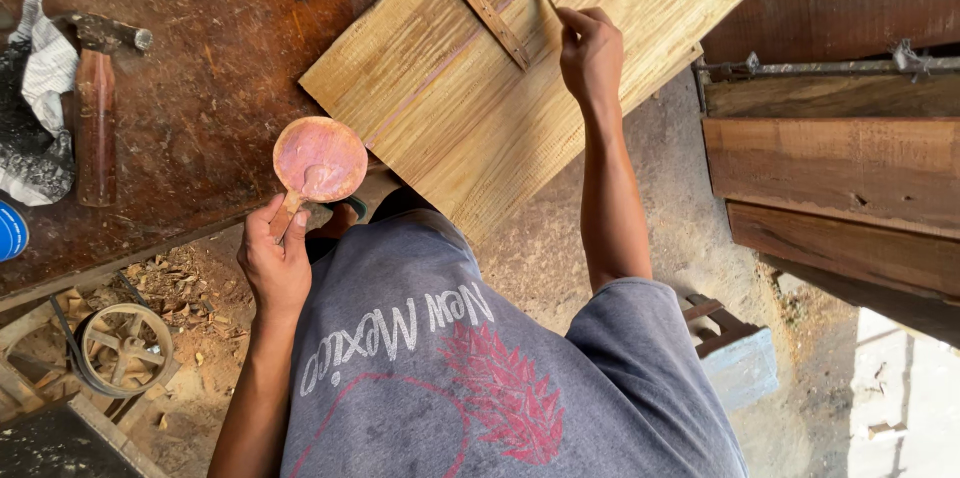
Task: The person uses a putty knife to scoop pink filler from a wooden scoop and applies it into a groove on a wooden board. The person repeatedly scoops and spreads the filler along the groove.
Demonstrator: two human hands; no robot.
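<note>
Left hand: we see our left hand (275, 258), left of centre in the frame, closed around the short handle of a round wooden spoon (319, 160).
Spoon: its bowl is coated with pink paste and hangs over the edge of the dark workbench (200, 68).
Right hand: our right hand (592, 58), upper centre, pinches a thin stick (548, 0) between fingertips, its tip touching the board.
Board: a pale plank (480, 128) lies diagonally across the upper middle, with a pink line running along it.
Strip: a narrow wooden strip (486, 14) rests on the plank, just left of the stick.
Hammer: a hammer (97, 108) lies on the bench, upper left.
Planks: reddish boards (840, 178) are stacked at right.
</note>
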